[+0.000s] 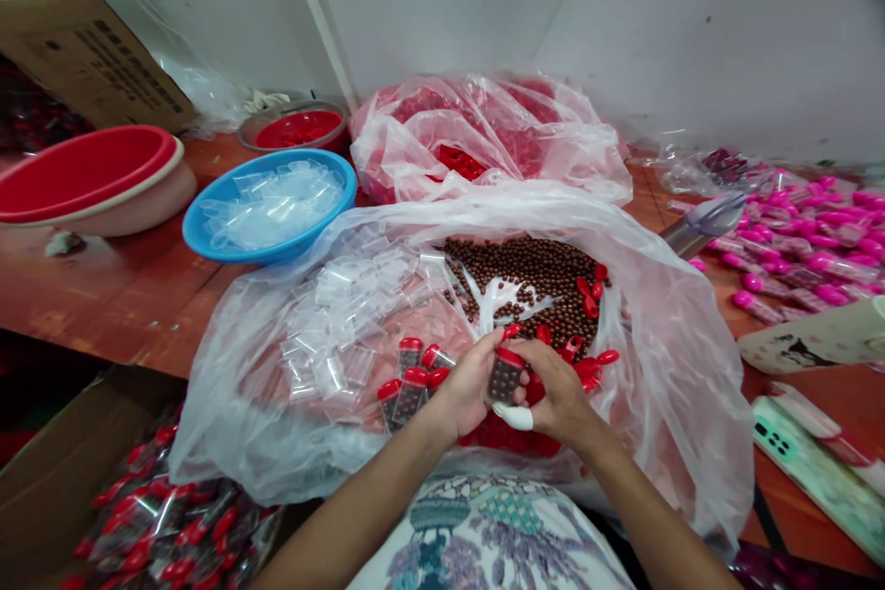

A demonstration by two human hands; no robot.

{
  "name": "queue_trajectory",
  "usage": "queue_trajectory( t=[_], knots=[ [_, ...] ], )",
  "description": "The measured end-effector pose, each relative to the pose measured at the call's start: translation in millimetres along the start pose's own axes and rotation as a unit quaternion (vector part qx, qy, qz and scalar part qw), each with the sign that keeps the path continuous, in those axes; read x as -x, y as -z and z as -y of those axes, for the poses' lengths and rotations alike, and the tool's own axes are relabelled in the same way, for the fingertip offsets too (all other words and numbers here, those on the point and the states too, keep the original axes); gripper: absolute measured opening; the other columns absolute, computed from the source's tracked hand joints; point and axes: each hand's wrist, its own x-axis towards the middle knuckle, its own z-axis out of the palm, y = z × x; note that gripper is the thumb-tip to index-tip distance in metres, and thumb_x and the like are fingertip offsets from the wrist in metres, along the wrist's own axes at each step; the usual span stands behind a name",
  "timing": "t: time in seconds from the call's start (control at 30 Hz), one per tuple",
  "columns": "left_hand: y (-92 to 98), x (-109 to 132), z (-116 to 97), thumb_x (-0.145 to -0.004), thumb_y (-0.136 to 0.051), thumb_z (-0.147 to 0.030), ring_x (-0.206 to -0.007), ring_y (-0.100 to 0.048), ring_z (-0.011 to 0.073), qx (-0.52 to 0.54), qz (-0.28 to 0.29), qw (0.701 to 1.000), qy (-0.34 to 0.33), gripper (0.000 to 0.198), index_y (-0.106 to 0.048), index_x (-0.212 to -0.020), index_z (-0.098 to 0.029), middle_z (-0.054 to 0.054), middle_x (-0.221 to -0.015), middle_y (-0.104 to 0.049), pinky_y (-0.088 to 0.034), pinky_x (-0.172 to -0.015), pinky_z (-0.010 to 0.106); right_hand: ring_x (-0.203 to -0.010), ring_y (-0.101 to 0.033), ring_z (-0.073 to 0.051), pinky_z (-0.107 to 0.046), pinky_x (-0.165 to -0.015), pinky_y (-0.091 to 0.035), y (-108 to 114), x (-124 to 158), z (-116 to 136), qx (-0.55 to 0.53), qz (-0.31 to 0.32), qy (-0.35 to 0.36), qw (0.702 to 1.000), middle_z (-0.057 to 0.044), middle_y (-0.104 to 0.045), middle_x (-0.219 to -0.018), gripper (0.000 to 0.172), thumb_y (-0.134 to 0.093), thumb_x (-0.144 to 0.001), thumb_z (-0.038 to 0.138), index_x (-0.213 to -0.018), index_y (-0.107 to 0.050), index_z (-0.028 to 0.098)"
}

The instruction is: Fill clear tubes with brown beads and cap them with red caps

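Both hands (515, 387), one red-capped vial (506, 376), possibly full

Cardboard box (83, 55) cut by left edge; phone (816, 470) cut at right; vial (505, 378) base hidden behind fingers.

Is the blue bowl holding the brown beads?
No: the blue bowl holds clear plastic pieces, while the brown beads lie in the big plastic bag.

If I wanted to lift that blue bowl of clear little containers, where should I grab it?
Probably by the rim of the blue bowl, coming from the near side. The rim flares outward and is bare there, while the clear containers fill the middle and a plastic bag crowds its right.
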Motion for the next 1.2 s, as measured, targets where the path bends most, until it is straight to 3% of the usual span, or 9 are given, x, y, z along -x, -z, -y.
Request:
queue_trajectory(
  t=[0.13,0.33,0.47,0.6,0.83,1.03,1.2],
  knots=[
    [-0.4,-1,-1,-0.088,-0.034,-0.039,-0.045,-0.058,0.0143,0.014,-0.001,1.0,-0.017,0.041,-0.062,-0.096,-0.01,0.006,-0.061,-0.065,-0.043,-0.047,0.023,-0.098,-0.056,-0.024,-0.039,-0.087,-0.045,-1,4,-3,0.044,0.007,-0.008,0.999,-0.008,-0.059,-0.108,0.057,-0.07,-0.067,0.033,-0.118,-0.047,0.022],
    [3.2,1,-10,-0.085,-0.038,-0.037,-0.046,-0.057,0.0135,0.044,-0.011,0.997,-0.058,0.037,-0.062,-0.095,-0.011,0.006,-0.066,-0.066,-0.045,-0.048,0.025,-0.112,-0.051,-0.027,-0.04,-0.092,-0.043,8,0,-13,0.035,0.036,-0.04,0.998,-0.012,-0.051,-0.124,0.075,-0.069,-0.071,0.038,-0.134,-0.032,0.02],
    [10.0,4,-15,-0.084,-0.04,-0.042,-0.051,-0.058,0.0148,0.046,-0.04,0.995,-0.077,0.039,-0.061,-0.097,-0.011,0.005,-0.068,-0.064,-0.049,-0.05,0.028,-0.105,-0.054,-0.02,-0.035,-0.089,-0.044,21,-20,-40,0.125,0.059,-0.072,0.988,-0.007,-0.058,-0.114,0.038,-0.046,-0.085,0.018,-0.123,-0.048,0.023],
    [11.2,7,-17,-0.083,-0.042,-0.043,-0.053,-0.059,0.0152,0.045,-0.028,0.994,-0.096,0.041,-0.059,-0.104,-0.012,0.005,-0.069,-0.064,-0.05,-0.053,0.029,-0.098,-0.052,-0.022,-0.036,-0.088,-0.04,19,-47,-65,0.2,0.084,-0.093,0.972,-0.009,-0.061,-0.104,0.049,-0.043,-0.072,-0.001,-0.114,-0.06,0.019],
    [11.1,11,-14,-0.083,-0.041,-0.039,-0.05,-0.057,0.0131,0.022,-0.084,0.982,-0.167,0.037,-0.062,-0.093,-0.009,0.005,-0.064,-0.064,-0.045,-0.049,0.023,-0.09,-0.056,-0.019,-0.028,-0.083,-0.039,1,-74,-71,0.243,0.163,-0.108,0.95,-0.007,-0.067,-0.091,0.04,-0.047,-0.073,0.001,-0.097,-0.069,0.022],
    [12.6,10,-13,-0.084,-0.04,-0.04,-0.05,-0.058,0.0137,0.014,-0.075,0.981,-0.177,0.039,-0.062,-0.095,-0.01,0.005,-0.061,-0.064,-0.045,-0.05,0.023,-0.091,-0.059,-0.02,-0.029,-0.085,-0.039,-5,-81,-71,0.203,0.144,-0.163,0.955,-0.01,-0.069,-0.09,0.028,-0.051,-0.072,0.004,-0.088,-0.07,0.016],
    [11.9,11,-9,-0.083,-0.043,-0.041,-0.049,-0.058,0.0133,0.008,-0.078,0.978,-0.195,0.04,-0.063,-0.093,-0.008,0.005,-0.059,-0.063,-0.044,-0.05,0.023,-0.093,-0.06,-0.022,-0.033,-0.087,-0.04,-1,-80,-61,0.114,0.082,-0.184,0.973,-0.01,-0.069,-0.093,0.023,-0.055,-0.072,0.01,-0.089,-0.069,0.016]
  ],
)
